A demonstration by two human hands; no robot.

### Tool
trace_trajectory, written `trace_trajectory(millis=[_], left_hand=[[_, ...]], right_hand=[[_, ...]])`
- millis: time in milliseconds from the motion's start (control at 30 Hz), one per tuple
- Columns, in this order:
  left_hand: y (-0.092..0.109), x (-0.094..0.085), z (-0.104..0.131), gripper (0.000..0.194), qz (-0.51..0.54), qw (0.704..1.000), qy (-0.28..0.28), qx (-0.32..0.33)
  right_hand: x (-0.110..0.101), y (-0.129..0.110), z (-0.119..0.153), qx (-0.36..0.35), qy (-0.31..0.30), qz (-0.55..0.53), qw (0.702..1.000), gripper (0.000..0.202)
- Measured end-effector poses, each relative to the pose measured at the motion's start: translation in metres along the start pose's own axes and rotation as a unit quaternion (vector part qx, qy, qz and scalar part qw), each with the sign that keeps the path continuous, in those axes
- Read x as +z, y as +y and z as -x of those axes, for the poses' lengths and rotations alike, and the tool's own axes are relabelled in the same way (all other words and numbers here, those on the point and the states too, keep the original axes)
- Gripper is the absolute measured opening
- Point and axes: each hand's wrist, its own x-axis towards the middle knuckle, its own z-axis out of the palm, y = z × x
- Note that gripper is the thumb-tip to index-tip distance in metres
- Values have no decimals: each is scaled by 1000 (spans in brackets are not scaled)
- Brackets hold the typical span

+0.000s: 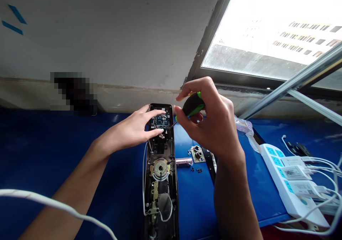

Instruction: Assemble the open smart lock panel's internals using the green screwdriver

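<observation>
An opened long black housing [175, 183], which looks like an electronic door lock, lies lengthwise on the blue table. Inside its far end sits a dark circuit board [160, 121] with small wires, and a round metal disc [160, 168] is at its middle. My left hand [130, 127] reaches over the far left edge, thumb and forefinger spread and resting on the board. In my right hand [211, 115] is a screwdriver [192, 105] with a black and green handle, gripped by the fingers. Its thin shaft slants down toward the board's right side; I cannot tell what the tip touches.
Right of the housing lie small screws [199, 170], a small circuit board [197, 154] and a pink cylinder [184, 162]. A white power strip [278, 175] with chargers and cables stands farther right. A white cable [58, 206] crosses the lower left. Wall and window rise behind.
</observation>
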Motion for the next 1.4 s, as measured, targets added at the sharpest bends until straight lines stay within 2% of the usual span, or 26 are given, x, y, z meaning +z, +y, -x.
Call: trace_trajectory(millis=[67, 133, 267, 333, 500, 700, 867, 1067, 1233, 1400], left_hand=[[0, 0, 0, 75, 2, 1000, -1, -1], [0, 0, 0, 75, 4, 1000, -1, 1], [-1, 0, 0, 74, 8, 1000, -3, 12], [-1, 0, 0, 74, 7, 1000, -8, 9], [0, -1, 2, 75, 2, 1000, -13, -3], [0, -1, 1, 76, 4, 1000, -17, -5], [1, -1, 2, 75, 5, 1000, -15, -3], [3, -2, 2, 76, 3, 1000, -9, 3], [4, -3, 3, 74, 7, 1000, -18, -8], [4, -3, 3, 77, 3, 1000, -15, -5]], right_hand=[[-1, -1, 0, 6, -15, -13, 1000, 44], [-1, -2, 0, 11, -21, -15, 1000, 46], [0, 1, -1, -1, 7, 3, 1000, 23], [1, 2, -1, -8, 16, 10, 1000, 18], [0, 0, 0, -2, -5, -4, 1000, 40], [-1, 2, -1, -7, 9, 13, 1000, 24], [0, -1, 0, 0, -14, -18, 1000, 44], [-1, -1, 0, 7, 11, 9, 1000, 22], [-4, -2, 0, 16, -19, -17, 1000, 43], [-2, 0, 0, 4, 15, 12, 1000, 27]])
